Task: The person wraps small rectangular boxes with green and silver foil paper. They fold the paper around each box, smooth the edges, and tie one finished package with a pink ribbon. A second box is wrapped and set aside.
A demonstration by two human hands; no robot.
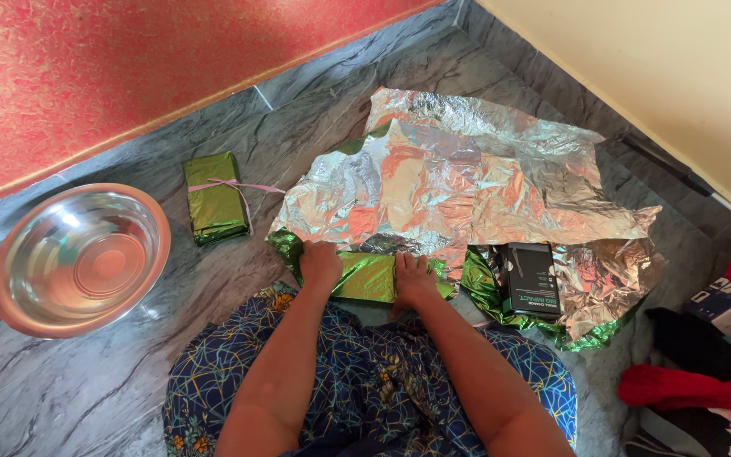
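Both hands press palm-down on a green foil-wrapped packet [367, 277] lying on the grey stone floor [112, 381] just in front of the person's knees. The left hand [321, 264] rests flat on the packet's left end, fingers extended rather than curled; the right hand [414, 279] bears on the right end in the same manner — neither closes around anything. Pressure from both ends appears to hold the fold in place. Directly beyond the hands spreads a crumpled sheet of wrapping foil [458, 178], silver side up, its green face showing at the near edge where it turns under. Right of the right hand, a small dark box [532, 279] lies on a second sheet. Well left of the left hand sits a steel bowl [78, 258]; between them and farther away lies a finished green parcel tied with pink ribbon [215, 199] — set apart from the work area.
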